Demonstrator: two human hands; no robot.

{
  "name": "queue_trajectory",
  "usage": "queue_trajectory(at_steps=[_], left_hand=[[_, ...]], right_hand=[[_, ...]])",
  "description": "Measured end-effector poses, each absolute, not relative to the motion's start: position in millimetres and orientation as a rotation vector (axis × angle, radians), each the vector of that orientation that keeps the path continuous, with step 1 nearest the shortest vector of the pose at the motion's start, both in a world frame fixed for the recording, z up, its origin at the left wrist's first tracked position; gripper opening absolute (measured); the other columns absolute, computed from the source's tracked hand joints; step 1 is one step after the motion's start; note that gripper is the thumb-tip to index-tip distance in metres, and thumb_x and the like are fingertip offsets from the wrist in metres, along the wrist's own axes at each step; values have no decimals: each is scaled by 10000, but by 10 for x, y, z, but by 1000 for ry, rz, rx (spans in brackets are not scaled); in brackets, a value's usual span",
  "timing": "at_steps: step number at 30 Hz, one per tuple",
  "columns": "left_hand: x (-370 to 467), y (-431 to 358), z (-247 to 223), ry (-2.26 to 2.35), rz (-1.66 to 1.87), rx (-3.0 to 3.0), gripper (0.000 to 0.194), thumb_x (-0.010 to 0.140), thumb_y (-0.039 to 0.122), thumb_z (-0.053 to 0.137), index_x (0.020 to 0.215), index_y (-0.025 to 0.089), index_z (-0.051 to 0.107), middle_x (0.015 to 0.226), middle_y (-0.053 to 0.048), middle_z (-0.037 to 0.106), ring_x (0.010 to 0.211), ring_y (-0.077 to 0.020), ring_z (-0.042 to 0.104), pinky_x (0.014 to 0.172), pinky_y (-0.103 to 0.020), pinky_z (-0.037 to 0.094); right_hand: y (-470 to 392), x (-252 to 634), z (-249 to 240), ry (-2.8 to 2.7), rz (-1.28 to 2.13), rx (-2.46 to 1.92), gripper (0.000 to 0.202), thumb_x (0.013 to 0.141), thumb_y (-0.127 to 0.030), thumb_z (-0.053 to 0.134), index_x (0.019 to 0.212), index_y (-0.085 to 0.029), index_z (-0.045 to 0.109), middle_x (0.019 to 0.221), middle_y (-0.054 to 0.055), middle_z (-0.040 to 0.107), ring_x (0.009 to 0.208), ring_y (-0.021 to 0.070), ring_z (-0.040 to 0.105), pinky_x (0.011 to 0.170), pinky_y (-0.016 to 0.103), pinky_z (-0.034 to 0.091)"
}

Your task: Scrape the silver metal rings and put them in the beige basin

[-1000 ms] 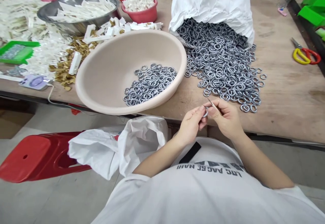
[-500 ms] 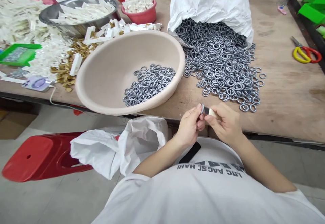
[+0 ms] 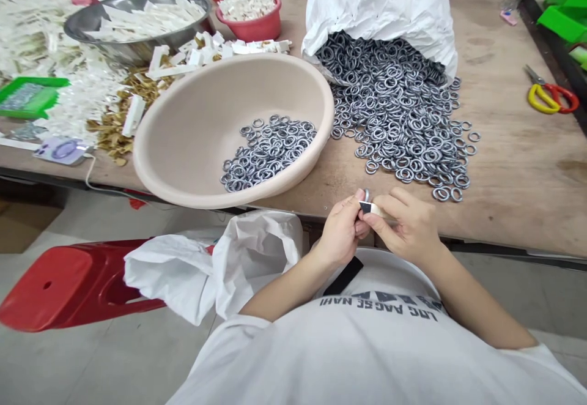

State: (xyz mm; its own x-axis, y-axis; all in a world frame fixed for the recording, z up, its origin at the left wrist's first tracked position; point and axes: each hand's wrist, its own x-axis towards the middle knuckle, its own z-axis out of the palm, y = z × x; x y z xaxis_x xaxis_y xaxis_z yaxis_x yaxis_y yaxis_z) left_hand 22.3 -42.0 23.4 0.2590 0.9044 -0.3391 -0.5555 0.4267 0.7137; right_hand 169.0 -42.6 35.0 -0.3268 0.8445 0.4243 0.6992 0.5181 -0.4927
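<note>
My left hand (image 3: 339,232) pinches one grey metal-looking ring (image 3: 366,195) between thumb and fingers, just over the table's front edge. In my right hand (image 3: 409,224) is a small blade (image 3: 365,207), dark and flat with a pale handle mostly covered by the fingers. The blade's tip lies against or very close to the ring beside my left thumb; exact contact I cannot make out. Beyond my hands spreads a heap of similar rings (image 3: 403,130), spilling from a white sack (image 3: 380,1). To the left, a beige basin (image 3: 183,130) holds more rings (image 3: 270,154).
Scissors (image 3: 545,98) with yellow and red handles lie at the right. White plastic pieces (image 3: 82,102), a steel bowl (image 3: 137,47) and a red bowl (image 3: 257,27) crowd the left. Below stand a red stool (image 3: 50,286) and an open white bag (image 3: 247,246).
The blade in my right hand has shifted slightly left and down along the ring, and its flat side shows a different angle. My left hand keeps its pinch.
</note>
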Motion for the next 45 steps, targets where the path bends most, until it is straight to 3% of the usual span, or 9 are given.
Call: queue_trajectory(at_steps=[7, 13, 17, 20, 23, 32, 38, 41, 45], left_hand=[[182, -446, 247, 770, 1010, 585, 465, 889, 504, 603, 626, 182, 395, 456, 82, 290, 418, -42, 208, 445, -204, 184], [93, -419, 228, 760, 1008, 632, 443, 896, 508, 596, 640, 171, 467, 477, 61, 372, 433, -58, 301, 468, -214, 296], [43, -336, 168, 796, 1073, 588, 325, 880, 459, 641, 897, 134, 655, 568, 41, 488, 495, -66, 405, 519, -211, 382], [14, -303, 138, 772, 1122, 549, 339, 868, 389, 673, 1103, 146, 655, 644, 29, 543, 548, -70, 462, 564, -206, 427], [-8, -293, 119, 743, 1166, 533, 301, 887, 348, 654, 1123, 163, 630, 660, 23, 559, 557, -72, 480, 574, -204, 432], [96, -311, 130, 762, 1201, 521, 287, 873, 427, 671, 894, 178, 530, 538, 69, 449, 468, -58, 340, 492, -188, 332], [130, -393, 185, 691, 1111, 546, 310, 880, 442, 658, 861, 184, 487, 525, 80, 411, 463, -55, 298, 486, -184, 313], [82, -414, 187, 674, 1067, 583, 249, 912, 410, 617, 913, 190, 502, 538, 69, 451, 465, -64, 344, 497, -193, 351], [22, -359, 158, 739, 1148, 648, 243, 920, 350, 600, 1098, 192, 553, 700, 14, 618, 547, -84, 522, 567, -212, 447]], right_hand=[[-275, 1749, 269, -2060, 439, -1277, 275, 962, -434, 533, 888, -223, 692, 802, 28, 642, 738, 163, 574, 677, 287, 384], [153, 1800, 107, -2002, 385, -1621, 326, 965, -496, 502, 961, -228, 688, 869, 42, 703, 781, 208, 622, 645, 299, 356], [345, 1640, 92, -2198, 200, -1731, 299, 920, -409, 594, 1157, -233, 647, 1067, 89, 710, 842, 245, 646, 627, 303, 334], [456, 1567, 54, -2270, 122, -1846, 243, 934, -358, 567, 1108, -214, 655, 1056, 111, 705, 811, 245, 652, 615, 304, 325], [510, 1598, 16, -2223, 130, -1865, 217, 930, -360, 572, 1056, -211, 666, 1039, 109, 704, 832, 254, 648, 633, 311, 343], [-64, 1503, 259, -1728, 831, -1229, 176, 926, -392, 598, 942, -219, 625, 821, 5, 655, 732, 162, 585, 686, 284, 433], [-121, 1388, 150, -1631, 805, -1157, 157, 906, -376, 641, 918, -224, 603, 808, -3, 613, 724, 148, 546, 681, 284, 419], [-36, 1423, 104, -1475, 945, -1104, 177, 913, -385, 634, 886, -224, 566, 786, -20, 561, 706, 126, 506, 675, 272, 409], [-52, 1453, 142, -1204, 1378, -1008, 271, 932, -469, 596, 844, -228, 508, 660, -62, 462, 510, 77, 362, 472, 229, 286]])
